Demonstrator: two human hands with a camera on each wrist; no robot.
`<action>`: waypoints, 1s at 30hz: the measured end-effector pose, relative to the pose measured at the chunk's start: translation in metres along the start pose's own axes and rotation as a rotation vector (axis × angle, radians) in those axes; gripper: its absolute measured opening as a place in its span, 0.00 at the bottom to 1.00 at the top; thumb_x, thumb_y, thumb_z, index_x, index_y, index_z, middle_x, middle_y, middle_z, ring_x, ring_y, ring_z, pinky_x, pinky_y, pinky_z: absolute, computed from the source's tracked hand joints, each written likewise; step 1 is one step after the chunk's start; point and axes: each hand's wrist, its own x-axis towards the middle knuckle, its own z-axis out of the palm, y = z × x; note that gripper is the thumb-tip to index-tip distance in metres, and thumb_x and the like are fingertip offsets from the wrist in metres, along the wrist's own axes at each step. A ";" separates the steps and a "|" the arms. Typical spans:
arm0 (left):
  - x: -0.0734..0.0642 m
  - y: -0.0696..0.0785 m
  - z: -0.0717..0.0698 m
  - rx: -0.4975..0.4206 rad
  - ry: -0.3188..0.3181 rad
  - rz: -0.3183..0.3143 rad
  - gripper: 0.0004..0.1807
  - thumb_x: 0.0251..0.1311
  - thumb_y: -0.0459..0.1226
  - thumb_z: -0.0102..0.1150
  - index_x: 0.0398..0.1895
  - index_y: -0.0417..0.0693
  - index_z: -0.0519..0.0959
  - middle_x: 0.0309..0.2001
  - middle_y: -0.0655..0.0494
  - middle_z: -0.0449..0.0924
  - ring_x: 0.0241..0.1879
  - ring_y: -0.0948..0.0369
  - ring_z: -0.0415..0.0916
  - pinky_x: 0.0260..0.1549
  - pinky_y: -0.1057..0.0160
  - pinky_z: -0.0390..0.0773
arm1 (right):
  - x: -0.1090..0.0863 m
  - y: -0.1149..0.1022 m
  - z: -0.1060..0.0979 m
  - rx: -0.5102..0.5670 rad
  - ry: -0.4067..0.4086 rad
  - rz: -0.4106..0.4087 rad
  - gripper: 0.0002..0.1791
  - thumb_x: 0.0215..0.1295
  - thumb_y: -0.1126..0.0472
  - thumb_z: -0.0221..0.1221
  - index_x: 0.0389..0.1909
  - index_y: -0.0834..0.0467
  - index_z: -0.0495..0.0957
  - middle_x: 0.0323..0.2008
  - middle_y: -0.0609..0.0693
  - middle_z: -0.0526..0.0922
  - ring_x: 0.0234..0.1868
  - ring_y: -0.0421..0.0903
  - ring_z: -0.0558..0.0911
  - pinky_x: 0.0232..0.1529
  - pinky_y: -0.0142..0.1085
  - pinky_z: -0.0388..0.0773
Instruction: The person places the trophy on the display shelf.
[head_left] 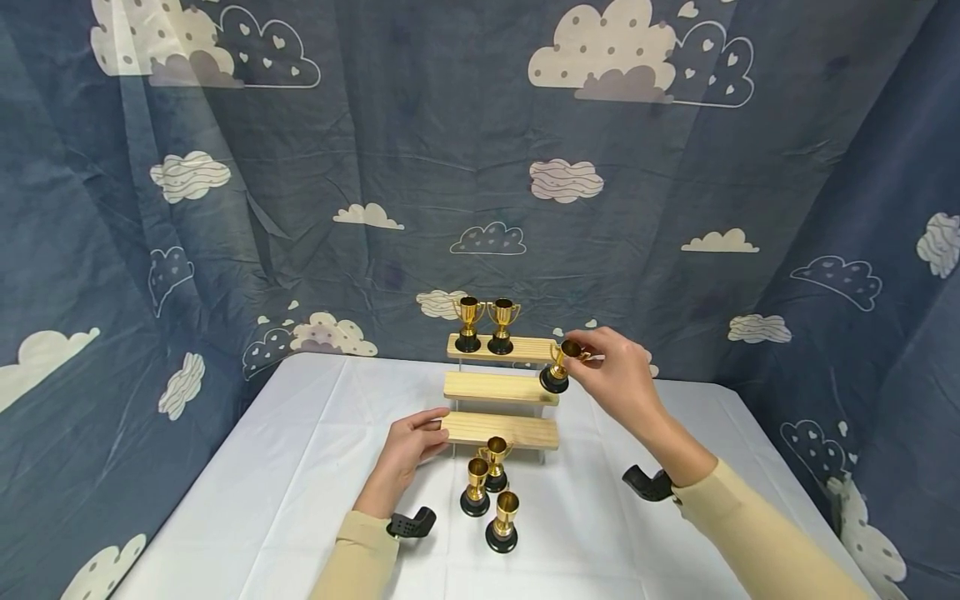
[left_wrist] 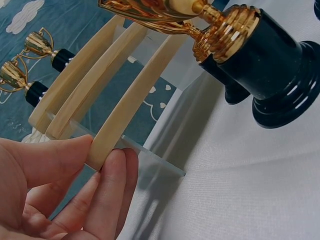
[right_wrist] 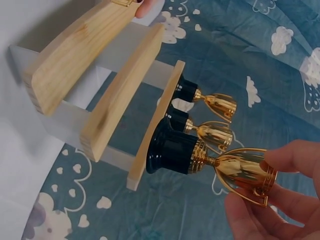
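Note:
My right hand (head_left: 617, 372) pinches a small gold trophy cup (right_wrist: 245, 172) with a black base by its bowl. In the head view the cup is beside the right end of a three-step wooden shelf (head_left: 501, 387); whether its base touches the wood I cannot tell. Two matching trophies (head_left: 484, 323) stand upright on the top step. With thumb and fingers, my left hand (left_wrist: 75, 185) grips the left end of the lowest step (left_wrist: 130, 102). In front of the shelf, three more trophies (head_left: 502, 523) stand on the table.
A white cloth covers the table (head_left: 300, 467). Clear side panels (left_wrist: 155, 155) hold up the wooden steps. Behind and at both sides hangs a dark blue curtain (head_left: 420, 133) with cloud prints. Black wrist cameras (head_left: 647, 483) are strapped to both wrists.

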 end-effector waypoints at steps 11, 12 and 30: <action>-0.001 0.002 0.000 0.000 -0.005 -0.003 0.24 0.58 0.24 0.66 0.60 0.37 0.80 0.46 0.42 0.77 0.36 0.60 0.83 0.47 0.56 0.86 | 0.014 0.001 0.001 -0.004 -0.005 -0.010 0.18 0.62 0.64 0.67 0.54 0.58 0.84 0.40 0.49 0.81 0.41 0.47 0.82 0.41 0.40 0.88; 0.000 0.001 0.000 0.000 -0.005 -0.004 0.24 0.58 0.24 0.66 0.60 0.37 0.80 0.46 0.42 0.77 0.36 0.60 0.82 0.46 0.57 0.86 | 0.015 0.001 0.002 -0.008 -0.006 -0.010 0.18 0.62 0.63 0.67 0.54 0.58 0.84 0.40 0.49 0.81 0.41 0.47 0.82 0.41 0.40 0.88; 0.003 -0.002 0.000 0.013 0.025 -0.014 0.22 0.56 0.23 0.67 0.56 0.40 0.83 0.44 0.44 0.79 0.37 0.58 0.83 0.43 0.59 0.87 | 0.039 0.005 0.009 -0.024 -0.030 -0.003 0.17 0.63 0.62 0.65 0.53 0.56 0.84 0.42 0.51 0.82 0.42 0.49 0.83 0.42 0.44 0.87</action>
